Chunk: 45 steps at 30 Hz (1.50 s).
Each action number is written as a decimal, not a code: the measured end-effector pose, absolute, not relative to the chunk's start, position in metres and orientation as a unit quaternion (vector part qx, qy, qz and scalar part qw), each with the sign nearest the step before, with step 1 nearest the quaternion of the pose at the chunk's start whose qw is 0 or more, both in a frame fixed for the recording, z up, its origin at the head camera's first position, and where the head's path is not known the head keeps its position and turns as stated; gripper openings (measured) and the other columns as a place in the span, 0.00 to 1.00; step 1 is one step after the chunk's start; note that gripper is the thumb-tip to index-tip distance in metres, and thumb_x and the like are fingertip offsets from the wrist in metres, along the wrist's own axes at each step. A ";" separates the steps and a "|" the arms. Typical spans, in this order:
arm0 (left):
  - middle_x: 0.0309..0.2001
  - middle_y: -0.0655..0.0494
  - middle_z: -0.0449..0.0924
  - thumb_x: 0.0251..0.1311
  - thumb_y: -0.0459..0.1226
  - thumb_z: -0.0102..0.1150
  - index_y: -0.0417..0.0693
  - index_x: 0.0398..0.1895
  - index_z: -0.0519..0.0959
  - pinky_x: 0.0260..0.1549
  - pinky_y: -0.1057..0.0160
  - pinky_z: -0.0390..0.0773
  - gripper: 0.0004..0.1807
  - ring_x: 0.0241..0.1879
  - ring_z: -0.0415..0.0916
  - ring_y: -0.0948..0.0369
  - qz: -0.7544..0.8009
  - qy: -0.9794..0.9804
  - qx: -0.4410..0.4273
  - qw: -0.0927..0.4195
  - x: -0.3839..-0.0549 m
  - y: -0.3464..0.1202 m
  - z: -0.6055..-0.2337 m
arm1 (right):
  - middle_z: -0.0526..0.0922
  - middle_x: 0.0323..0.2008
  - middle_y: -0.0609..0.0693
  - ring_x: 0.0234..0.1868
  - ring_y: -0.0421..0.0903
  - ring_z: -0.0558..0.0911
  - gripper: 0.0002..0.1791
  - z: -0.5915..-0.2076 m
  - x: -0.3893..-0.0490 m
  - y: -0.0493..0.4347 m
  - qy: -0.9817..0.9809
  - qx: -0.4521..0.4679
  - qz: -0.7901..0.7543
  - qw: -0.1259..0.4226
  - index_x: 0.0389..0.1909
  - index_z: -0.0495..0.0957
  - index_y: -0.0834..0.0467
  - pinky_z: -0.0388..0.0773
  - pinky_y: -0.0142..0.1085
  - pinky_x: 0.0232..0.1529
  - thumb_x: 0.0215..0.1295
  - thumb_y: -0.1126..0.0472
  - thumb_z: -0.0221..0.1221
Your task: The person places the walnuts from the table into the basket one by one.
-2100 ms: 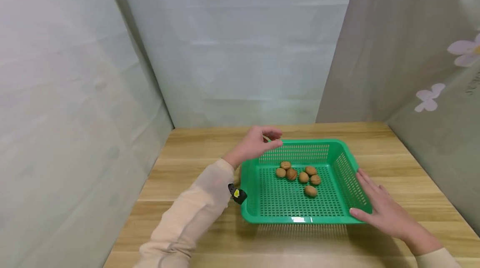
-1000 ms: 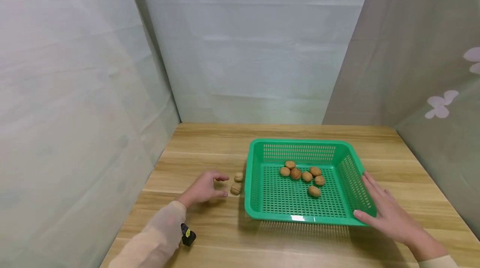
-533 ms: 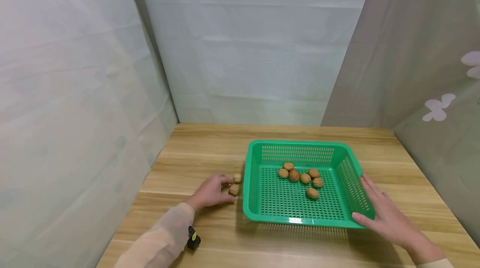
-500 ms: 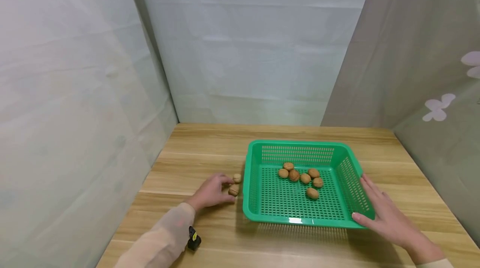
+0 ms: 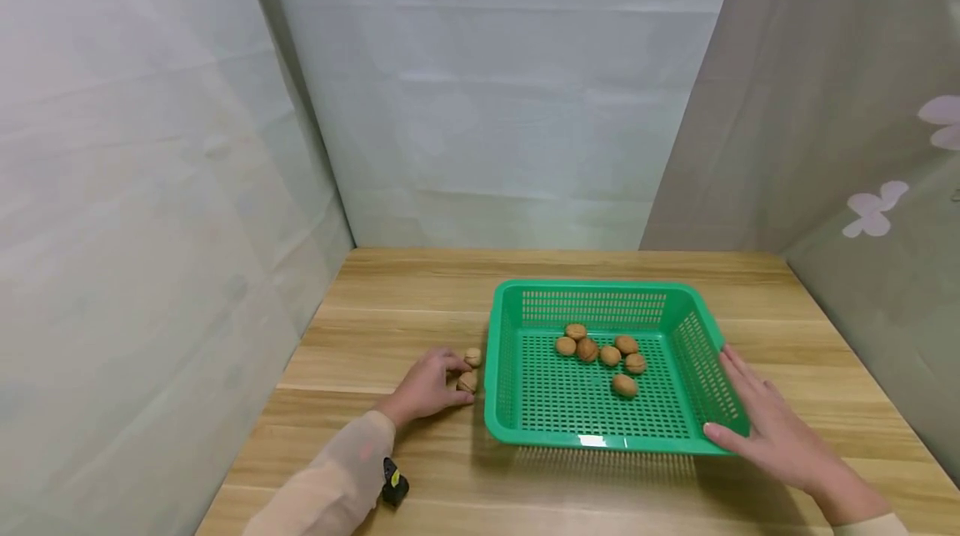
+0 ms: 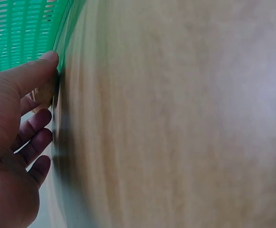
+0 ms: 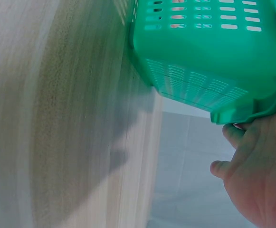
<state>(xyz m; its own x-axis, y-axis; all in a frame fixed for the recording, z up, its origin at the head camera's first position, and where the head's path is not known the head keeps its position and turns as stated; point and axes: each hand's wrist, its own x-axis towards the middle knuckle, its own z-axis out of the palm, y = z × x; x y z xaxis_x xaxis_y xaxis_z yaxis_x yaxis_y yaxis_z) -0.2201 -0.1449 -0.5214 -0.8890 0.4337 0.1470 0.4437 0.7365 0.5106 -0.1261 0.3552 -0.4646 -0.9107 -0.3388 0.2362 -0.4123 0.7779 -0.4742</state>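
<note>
My left hand [image 5: 427, 386] is low over the table, just left of the green plastic basket [image 5: 592, 442]. Its thumb and index finger pinch a walnut [image 5: 467, 383]; in the left wrist view that walnut [image 6: 43, 94] is partly covered by the thumb, with the other fingers loosely bent. A second walnut [image 5: 472, 357] lies just behind it on the table. Inside the basket several walnuts [image 5: 587, 350] rest on the perforated floor. My right hand [image 5: 772, 432] rests on the basket's right rim, fingers along the side and thumb on the front corner.
A wooden table [image 5: 405, 286] carries everything. Pale curtains [image 5: 480, 102] enclose it at the back and both sides. A small black device [image 5: 394, 483] sits on the left wrist.
My left hand came down from above the basket's back left corner to the table, then closed round the nearer walnut. The right hand stays on the rim.
</note>
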 end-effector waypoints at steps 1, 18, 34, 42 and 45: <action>0.40 0.62 0.72 0.39 0.51 0.72 0.54 0.40 0.81 0.42 0.58 0.71 0.23 0.42 0.69 0.62 -0.278 -0.931 -0.235 0.010 -0.220 -0.145 -0.521 | 0.39 0.71 0.54 0.69 0.51 0.41 0.53 -0.464 -0.126 0.355 -0.940 0.200 0.267 0.069 0.71 0.39 0.58 0.27 0.52 0.64 0.53 0.51 0.64; 0.44 0.61 0.76 0.43 0.43 0.72 0.49 0.44 0.81 0.49 0.50 0.70 0.21 0.49 0.71 0.58 -0.391 -0.903 -0.175 0.046 -0.216 -0.150 -0.483 | 0.39 0.71 0.55 0.68 0.58 0.44 0.53 -0.455 -0.132 0.355 -0.940 0.211 0.259 0.074 0.71 0.40 0.59 0.28 0.51 0.64 0.54 0.51 0.64; 0.43 0.66 0.75 0.42 0.46 0.72 0.51 0.45 0.81 0.47 0.58 0.72 0.23 0.46 0.71 0.65 -0.366 -0.889 -0.257 0.100 -0.219 -0.107 -0.406 | 0.39 0.71 0.54 0.69 0.56 0.42 0.52 -0.463 -0.127 0.355 -0.938 0.204 0.274 0.064 0.71 0.39 0.58 0.28 0.51 0.64 0.55 0.52 0.63; 0.46 0.62 0.74 0.43 0.47 0.71 0.50 0.47 0.80 0.45 0.59 0.73 0.25 0.47 0.71 0.61 -0.344 -0.882 -0.307 0.096 -0.226 -0.071 -0.377 | 0.39 0.71 0.55 0.69 0.58 0.42 0.52 -0.464 -0.126 0.355 -0.936 0.203 0.282 0.063 0.71 0.39 0.58 0.30 0.53 0.64 0.55 0.53 0.63; 0.45 0.65 0.74 0.44 0.52 0.69 0.52 0.48 0.80 0.42 0.62 0.75 0.27 0.45 0.72 0.64 -0.334 -0.881 -0.320 0.100 -0.231 -0.056 -0.368 | 0.39 0.71 0.55 0.69 0.58 0.43 0.52 -0.463 -0.125 0.355 -0.935 0.202 0.284 0.065 0.71 0.39 0.58 0.32 0.55 0.64 0.55 0.53 0.63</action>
